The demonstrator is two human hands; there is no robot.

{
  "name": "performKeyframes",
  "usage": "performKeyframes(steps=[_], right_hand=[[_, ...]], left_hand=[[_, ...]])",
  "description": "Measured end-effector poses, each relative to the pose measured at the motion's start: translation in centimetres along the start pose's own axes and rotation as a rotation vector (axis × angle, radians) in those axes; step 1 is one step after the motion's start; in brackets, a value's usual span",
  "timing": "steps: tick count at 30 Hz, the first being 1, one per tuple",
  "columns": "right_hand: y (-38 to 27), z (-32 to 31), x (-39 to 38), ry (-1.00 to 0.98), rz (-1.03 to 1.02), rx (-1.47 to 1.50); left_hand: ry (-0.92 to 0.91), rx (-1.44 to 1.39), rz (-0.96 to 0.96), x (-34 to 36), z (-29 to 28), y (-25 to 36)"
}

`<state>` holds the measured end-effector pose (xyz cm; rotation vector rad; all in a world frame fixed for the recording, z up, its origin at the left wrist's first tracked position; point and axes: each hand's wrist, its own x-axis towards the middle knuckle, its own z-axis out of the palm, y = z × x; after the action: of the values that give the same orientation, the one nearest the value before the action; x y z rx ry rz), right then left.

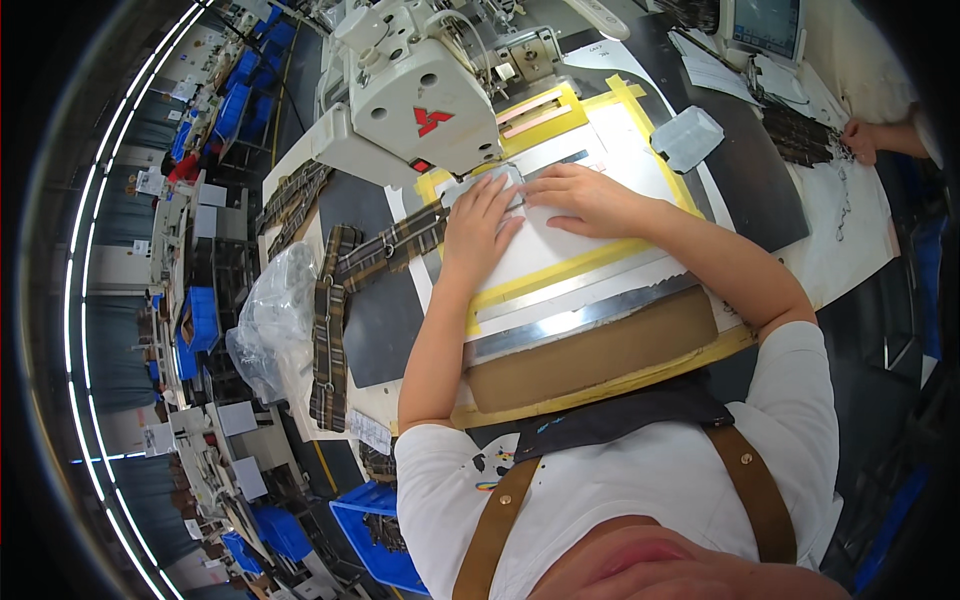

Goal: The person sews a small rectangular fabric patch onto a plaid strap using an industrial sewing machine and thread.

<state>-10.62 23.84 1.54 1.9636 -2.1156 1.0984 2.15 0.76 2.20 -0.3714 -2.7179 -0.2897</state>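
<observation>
Directly under the sewing machine head (420, 110), 2 bare hands are working close together. The left hand (477, 222) is lying nearly flat, fingers extended and slightly apart, and is resting on a small pale plate (513, 176). The right hand (592, 202) is reaching in from the other side, fingers loosely bent, thumb standing apart, fingertips at the plate's edge; neither hand is visibly grasping anything. Just left of the left hand, 1 plaid strap (400, 243) is leading up to the plate; whether its end is lying beneath cannot be told.

In this inspector's judgement, the person is positioning the strap for stitching; the next move is calling for steady alignment and fingers clear of the needle area.

Further out, a white taped board (570, 262) is lying under both hands. More plaid straps (330, 350) and a clear plastic bag (275, 320) are occupying the surface's left side.
</observation>
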Motion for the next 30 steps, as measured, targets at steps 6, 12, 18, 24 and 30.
performKeyframes(steps=[6,12,18,24,30], right_hand=[[0.3,0.0,0.0,-0.037,0.011,-0.021],[0.1,0.0,-0.1,0.016,-0.018,-0.040],[0.9,0.2,0.0,0.044,0.036,0.062],[1.0,0.4,0.2,0.097,0.034,0.033],[0.9,-0.7,-0.1,0.023,0.034,-0.023]], left_hand=[[0.003,-0.010,-0.002,0.1,0.0,0.1],[-0.004,-0.007,-0.017,-0.1,0.1,0.3],[-0.016,0.021,-0.025,-0.2,0.2,0.2],[-0.028,0.032,-0.038,-0.1,0.2,0.1],[-0.031,0.005,-0.018,0.6,0.2,0.5]])
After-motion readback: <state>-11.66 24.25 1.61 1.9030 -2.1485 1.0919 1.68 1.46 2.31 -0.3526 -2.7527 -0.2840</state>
